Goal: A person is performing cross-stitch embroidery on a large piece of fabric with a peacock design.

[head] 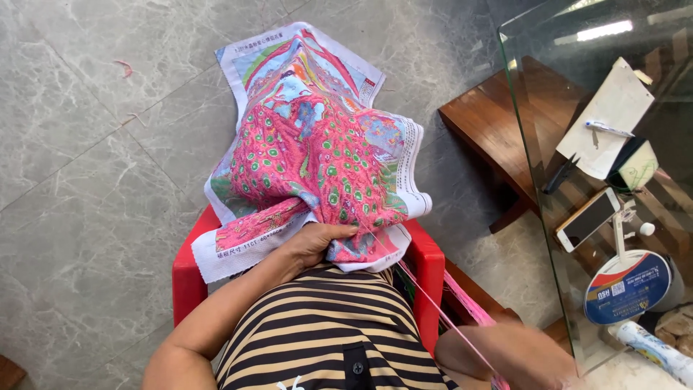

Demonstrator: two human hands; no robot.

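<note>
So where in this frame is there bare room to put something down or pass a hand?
The grey marble floor left of the red plastic chair lies bare but for pink thread scraps. The glass tabletop is bare at its upper left; its right side is crowded by a phone, notepad and fan. The left hand grips the pink cross-stitch cloth covering the lap.

Right hand (516, 357) blurred, cut off by frame edge.

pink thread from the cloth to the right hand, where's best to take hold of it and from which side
Pinch the pink thread along its taut mid-span, coming from the right. It runs free and straight there, between the embroidery cloth held by the left hand and the blurred right hand, clear of the red chair.
</note>
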